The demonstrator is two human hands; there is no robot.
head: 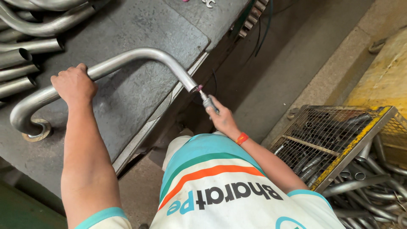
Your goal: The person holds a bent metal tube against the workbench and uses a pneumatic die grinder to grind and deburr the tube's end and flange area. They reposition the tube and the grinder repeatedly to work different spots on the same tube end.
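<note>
View from above, looking down a person's chest and arms; largest thing is a grey, scuffed metal workbench (127,97) filling the upper left, its edge running diagonally from top centre to bottom left; concrete floor (288,55) to the right of it. At far right a yellow-framed wire mesh crate (339,140) holds short metal tubes, w/ more loose tubes (373,191) heaped beside and below it. At the bench's top-left corner lies a stack of cut steel pipes (21,55), open ends facing right, some curved.

Across the bench lies one long bent steel pipe (140,54); it curves in a hook at the left end, runs up and right, bends, then slopes down so its open end sticks out just past the bench edge. Under the hooked end sits a small flat ring (37,131) on the bench.

Left hand (74,84) is closed round the pipe near its left part, fingers wrapped over the top, pressing it to the bench. Right hand (221,116), w/ a red band at the wrist, is closed round a small handheld grinder tool (208,102); its pink tip touches the pipe's open end. Whether the tip is spinning, can't tell.
</note>
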